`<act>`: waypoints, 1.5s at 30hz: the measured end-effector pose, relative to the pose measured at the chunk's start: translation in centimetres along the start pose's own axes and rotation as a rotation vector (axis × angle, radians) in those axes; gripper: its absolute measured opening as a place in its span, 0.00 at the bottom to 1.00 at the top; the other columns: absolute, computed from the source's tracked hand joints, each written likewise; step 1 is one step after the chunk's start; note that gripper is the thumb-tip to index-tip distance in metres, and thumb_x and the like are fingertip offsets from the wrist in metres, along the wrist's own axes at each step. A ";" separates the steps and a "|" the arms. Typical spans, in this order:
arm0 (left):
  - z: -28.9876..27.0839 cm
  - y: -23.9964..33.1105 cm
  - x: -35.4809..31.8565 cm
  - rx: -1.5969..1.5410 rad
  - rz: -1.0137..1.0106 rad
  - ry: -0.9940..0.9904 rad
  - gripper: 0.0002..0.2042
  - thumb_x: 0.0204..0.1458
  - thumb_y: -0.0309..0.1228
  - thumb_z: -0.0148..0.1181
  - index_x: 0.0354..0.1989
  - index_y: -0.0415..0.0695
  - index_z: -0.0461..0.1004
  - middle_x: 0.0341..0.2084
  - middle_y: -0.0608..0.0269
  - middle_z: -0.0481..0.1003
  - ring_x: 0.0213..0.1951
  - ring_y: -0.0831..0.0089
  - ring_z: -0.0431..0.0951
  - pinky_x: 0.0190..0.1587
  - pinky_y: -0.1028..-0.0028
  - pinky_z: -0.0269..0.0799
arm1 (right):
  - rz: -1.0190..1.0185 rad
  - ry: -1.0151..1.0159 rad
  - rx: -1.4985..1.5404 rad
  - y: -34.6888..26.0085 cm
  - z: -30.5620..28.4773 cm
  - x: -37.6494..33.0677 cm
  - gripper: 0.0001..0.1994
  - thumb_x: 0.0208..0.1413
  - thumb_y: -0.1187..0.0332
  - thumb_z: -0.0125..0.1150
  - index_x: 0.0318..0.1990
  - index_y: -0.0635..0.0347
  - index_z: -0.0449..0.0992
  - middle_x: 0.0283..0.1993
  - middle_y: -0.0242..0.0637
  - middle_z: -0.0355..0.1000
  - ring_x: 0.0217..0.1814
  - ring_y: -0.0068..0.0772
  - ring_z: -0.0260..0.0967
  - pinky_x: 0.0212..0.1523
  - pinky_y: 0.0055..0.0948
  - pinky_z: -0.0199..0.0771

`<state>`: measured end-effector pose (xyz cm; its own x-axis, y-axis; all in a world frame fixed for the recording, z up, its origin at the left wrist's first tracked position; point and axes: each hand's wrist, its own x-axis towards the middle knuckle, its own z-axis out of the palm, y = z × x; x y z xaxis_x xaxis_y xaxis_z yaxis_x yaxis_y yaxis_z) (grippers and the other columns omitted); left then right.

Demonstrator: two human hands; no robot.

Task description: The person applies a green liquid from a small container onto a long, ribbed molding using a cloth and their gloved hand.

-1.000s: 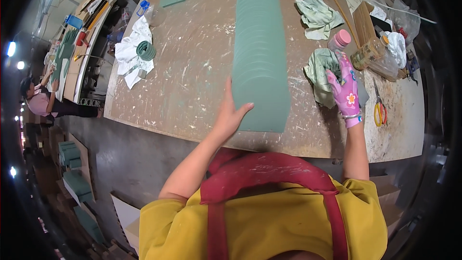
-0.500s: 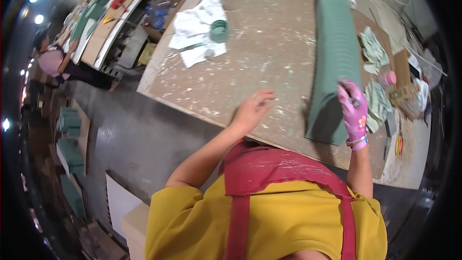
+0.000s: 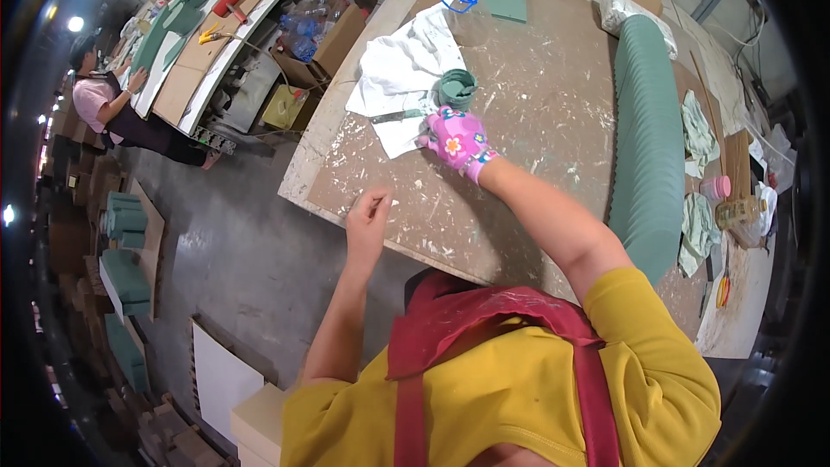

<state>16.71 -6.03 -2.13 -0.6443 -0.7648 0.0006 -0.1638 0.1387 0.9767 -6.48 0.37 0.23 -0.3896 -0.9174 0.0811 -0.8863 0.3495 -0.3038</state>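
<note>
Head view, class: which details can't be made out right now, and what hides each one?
- Right hand, head view: its gloved back hides the palm, so any grip is unclear.
- Left hand, head view: it is curled in, hiding its own palm.
- Green container, head view: its contents are too small to tell.
- Yellow shirt, head view: the picture's lower edge cuts it off.

No readable lettering or numbers

A scuffed brown table (image 3: 545, 95) bears a long green stack (image 3: 648, 147). Left of the stack lies a white cloth (image 3: 406, 65); right, crumpled rags (image 3: 697, 235).
</note>
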 end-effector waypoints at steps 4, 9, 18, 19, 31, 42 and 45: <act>0.5 1.7 3.1 0.153 0.042 0.005 0.07 0.55 0.26 0.58 0.40 0.35 0.75 0.29 0.60 0.76 0.32 0.79 0.74 0.36 0.78 0.70 | 0.047 0.204 0.606 1.0 -2.8 -3.6 0.20 0.53 0.61 0.63 0.52 0.58 0.72 0.43 0.45 0.74 0.45 0.42 0.75 0.45 0.38 0.75; 4.2 7.0 11.0 0.221 0.199 0.062 0.06 0.54 0.26 0.58 0.37 0.38 0.76 0.30 0.57 0.76 0.31 0.68 0.76 0.35 0.72 0.70 | 0.550 0.258 1.456 6.9 -3.3 -8.8 0.22 0.54 0.68 0.63 0.56 0.64 0.69 0.51 0.39 0.72 0.48 0.27 0.72 0.45 0.25 0.75; 2.1 5.1 16.2 1.033 0.392 -0.238 0.09 0.49 0.28 0.61 0.39 0.42 0.78 0.34 0.54 0.74 0.38 0.54 0.74 0.42 0.63 0.70 | 0.600 0.231 2.078 9.6 -2.5 -13.2 0.15 0.61 0.74 0.52 0.54 0.61 0.65 0.48 0.38 0.71 0.43 0.30 0.73 0.40 0.26 0.80; 1.8 4.4 16.1 1.037 0.392 -0.236 0.09 0.49 0.28 0.61 0.39 0.42 0.78 0.34 0.54 0.74 0.38 0.54 0.74 0.42 0.63 0.70 | 0.553 0.161 2.119 9.4 -2.7 -12.8 0.17 0.60 0.75 0.54 0.56 0.61 0.63 0.49 0.39 0.71 0.44 0.31 0.73 0.41 0.28 0.80; 0.8 0.9 15.1 0.917 0.482 -0.077 0.06 0.50 0.27 0.61 0.35 0.43 0.78 0.36 0.60 0.73 0.42 0.57 0.72 0.44 0.63 0.68 | 0.612 0.157 1.814 6.5 -4.1 -11.9 0.17 0.59 0.74 0.54 0.56 0.65 0.67 0.48 0.38 0.72 0.46 0.27 0.71 0.42 0.23 0.74; 2.0 0.1 16.5 0.198 -0.175 -0.191 0.09 0.51 0.27 0.61 0.36 0.34 0.79 0.25 0.61 0.78 0.28 0.80 0.74 0.32 0.79 0.68 | 0.672 0.107 1.809 6.9 -2.2 -12.6 0.19 0.59 0.72 0.56 0.57 0.66 0.66 0.48 0.37 0.72 0.44 0.28 0.72 0.40 0.24 0.75; 2.4 0.2 16.5 0.166 -0.207 -0.211 0.09 0.53 0.27 0.61 0.37 0.33 0.78 0.24 0.69 0.76 0.25 0.86 0.68 0.27 0.84 0.61 | 0.656 0.093 1.805 6.7 -2.5 -12.6 0.19 0.59 0.71 0.57 0.57 0.65 0.66 0.46 0.37 0.72 0.43 0.27 0.72 0.39 0.23 0.74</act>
<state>4.19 -17.12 -2.40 -0.7221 -0.6427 -0.2560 -0.4160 0.1078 0.9029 -8.16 14.78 -0.51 -0.5691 -0.7110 -0.4130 0.6294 -0.0534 -0.7752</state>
